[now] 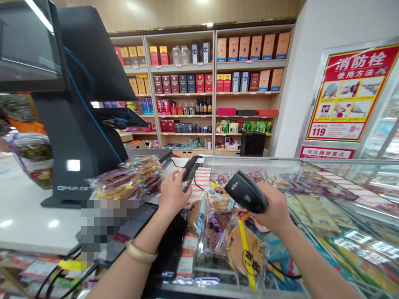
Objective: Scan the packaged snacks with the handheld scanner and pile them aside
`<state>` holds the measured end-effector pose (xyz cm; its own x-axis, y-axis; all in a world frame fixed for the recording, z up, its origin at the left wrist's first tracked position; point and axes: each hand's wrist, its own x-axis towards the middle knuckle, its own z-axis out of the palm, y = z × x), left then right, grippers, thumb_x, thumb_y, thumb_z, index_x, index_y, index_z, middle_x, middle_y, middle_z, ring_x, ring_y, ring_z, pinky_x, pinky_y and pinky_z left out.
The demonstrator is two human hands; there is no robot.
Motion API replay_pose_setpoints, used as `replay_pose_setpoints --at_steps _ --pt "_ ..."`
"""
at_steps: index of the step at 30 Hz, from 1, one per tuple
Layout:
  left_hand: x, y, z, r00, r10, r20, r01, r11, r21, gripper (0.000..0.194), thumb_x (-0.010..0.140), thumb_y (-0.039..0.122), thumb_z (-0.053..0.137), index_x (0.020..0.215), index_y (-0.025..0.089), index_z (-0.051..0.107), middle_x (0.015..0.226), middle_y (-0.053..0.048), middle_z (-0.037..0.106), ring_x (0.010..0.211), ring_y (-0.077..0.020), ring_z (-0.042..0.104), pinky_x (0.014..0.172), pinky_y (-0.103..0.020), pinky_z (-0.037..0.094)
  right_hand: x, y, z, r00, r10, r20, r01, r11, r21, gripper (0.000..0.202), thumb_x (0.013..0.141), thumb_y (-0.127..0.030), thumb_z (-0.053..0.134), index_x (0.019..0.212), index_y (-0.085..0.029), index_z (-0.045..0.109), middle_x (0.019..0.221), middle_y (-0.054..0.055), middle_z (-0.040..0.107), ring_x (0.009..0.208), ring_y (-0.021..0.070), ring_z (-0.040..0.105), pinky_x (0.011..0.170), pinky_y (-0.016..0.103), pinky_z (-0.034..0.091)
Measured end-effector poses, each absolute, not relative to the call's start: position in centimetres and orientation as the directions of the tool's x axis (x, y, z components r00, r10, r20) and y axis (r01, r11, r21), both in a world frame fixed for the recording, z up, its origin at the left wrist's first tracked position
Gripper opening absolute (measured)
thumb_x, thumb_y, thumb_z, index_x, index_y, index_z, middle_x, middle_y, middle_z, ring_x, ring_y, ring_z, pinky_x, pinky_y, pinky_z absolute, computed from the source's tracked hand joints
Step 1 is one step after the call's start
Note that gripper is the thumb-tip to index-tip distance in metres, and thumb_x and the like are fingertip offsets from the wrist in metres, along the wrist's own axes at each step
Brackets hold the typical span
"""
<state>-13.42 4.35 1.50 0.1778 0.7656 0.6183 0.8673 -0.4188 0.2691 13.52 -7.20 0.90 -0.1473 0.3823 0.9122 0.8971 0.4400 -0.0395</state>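
My right hand (276,207) is wrapped round the handle of a black barcode scanner (246,193), its head tilted toward the left. Just below the scanner, clear packets of round flat crackers (246,249) lie on the glass counter, and one packet with a white barcode label (215,199) sits right by the scanner's head. My left hand (174,193) holds nothing that I can see. Its fingers are stretched out over the edge of a long black device (189,170), whose kind is partly hidden. More clear cracker packets (134,176) are piled to the left of that hand.
A dark point-of-sale terminal (84,104) stands on the white counter (18,216) at left. A phone-like black slab (127,232) and several cables lie near my left forearm. The glass display case (330,178) stretches right, with packaged goods inside. Shelves (215,91) of boxes line the back wall.
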Motion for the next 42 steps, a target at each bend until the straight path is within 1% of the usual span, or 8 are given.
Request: replay_pose_setpoints --at_steps 3,7,16,24,26,30,34,42 --pt "-15.1 5.3 1.8 0.028 0.902 0.431 0.97 -0.128 0.207 0.06 0.079 0.039 0.059 0.134 0.017 0.048 0.135 -0.02 0.049 0.124 -0.0366 0.048 0.099 -0.049 0.042 13.5 -7.1 0.8 -0.159 0.385 0.909 0.894 0.447 -0.033 0.008 0.075 -0.025 0.056 0.079 -0.02 0.061 0.062 0.0 0.055 0.06 0.0165 0.052 0.056 0.027 0.034" --pt "-16.2 6.0 1.6 0.075 0.951 0.301 0.976 -0.133 0.175 0.048 0.084 0.038 0.052 0.129 0.023 0.054 0.131 -0.016 0.054 0.12 -0.0339 0.052 0.091 -0.043 0.046 13.6 -7.0 0.6 -0.167 0.384 0.908 0.895 0.445 -0.024 0.01 0.075 -0.025 0.057 0.081 -0.019 0.062 0.063 0.0 0.056 0.06 0.0168 0.053 0.057 0.027 0.035" --pt "-16.4 6.6 1.4 0.182 0.865 0.468 0.942 -0.289 0.168 0.043 0.083 0.031 0.052 0.122 0.02 0.065 0.114 -0.013 0.067 0.107 -0.0301 0.059 0.098 -0.041 0.043 13.5 -7.0 0.4 -0.178 0.39 0.903 0.89 0.456 -0.021 0.016 0.076 -0.029 0.059 0.088 -0.02 0.063 0.07 0.003 0.063 0.065 0.0183 0.058 0.061 0.028 0.041" --pt "-16.8 8.4 0.8 -0.026 0.722 0.691 0.702 -0.479 0.527 0.038 0.087 0.031 0.044 0.109 0.016 0.071 0.11 -0.013 0.069 0.103 -0.0254 0.063 0.095 -0.042 0.05 13.6 -7.0 0.4 -0.183 0.388 0.903 0.891 0.453 -0.013 0.016 0.076 -0.029 0.059 0.088 -0.019 0.063 0.069 0.003 0.063 0.064 0.0181 0.058 0.059 0.028 0.04" --pt "-16.5 8.2 0.9 -0.026 0.67 0.742 0.618 -0.572 0.539 0.035 0.087 0.03 0.046 0.108 0.017 0.07 0.106 -0.01 0.07 0.099 -0.0231 0.065 0.093 -0.041 0.052 13.6 -7.0 0.4 -0.182 0.389 0.903 0.895 0.446 -0.012 0.018 0.077 -0.031 0.06 0.091 -0.019 0.063 0.072 0.004 0.064 0.066 0.0189 0.059 0.06 0.029 0.041" --pt "-15.4 6.6 1.7 0.165 0.439 0.883 0.598 -0.756 0.265 0.028 0.082 0.023 0.057 0.106 0.02 0.07 0.113 -0.009 0.067 0.109 -0.023 0.061 0.099 -0.041 0.049 13.5 -7.0 0.5 -0.172 0.399 0.901 0.899 0.437 -0.022 0.018 0.077 -0.032 0.059 0.09 -0.02 0.063 0.072 0.004 0.064 0.066 0.0192 0.059 0.06 0.029 0.041" --pt "-13.6 4.1 2.5 0.456 0.206 0.866 0.456 -0.889 -0.028 0.029 0.082 0.018 0.061 0.109 0.021 0.067 0.116 -0.01 0.064 0.121 -0.0247 0.053 0.101 -0.044 0.047 13.4 -7.1 0.6 -0.171 0.387 0.906 0.892 0.451 -0.024 0.017 0.076 -0.031 0.058 0.088 -0.019 0.063 0.069 0.003 0.063 0.064 0.0186 0.058 0.059 0.028 0.041" --pt "-11.0 0.9 1.7 0.634 0.019 0.773 0.27 -0.942 -0.198 0.039 0.086 0.004 0.05 0.12 0.021 0.059 0.117 -0.011 0.063 0.127 -0.0225 0.049 0.101 -0.044 0.049 13.5 -7.0 0.7 -0.093 0.434 0.896 0.911 0.401 -0.099 0.014 0.071 -0.023 0.055 0.083 -0.021 0.063 0.071 0.004 0.065 0.066 0.0196 0.061 0.061 0.029 0.044"
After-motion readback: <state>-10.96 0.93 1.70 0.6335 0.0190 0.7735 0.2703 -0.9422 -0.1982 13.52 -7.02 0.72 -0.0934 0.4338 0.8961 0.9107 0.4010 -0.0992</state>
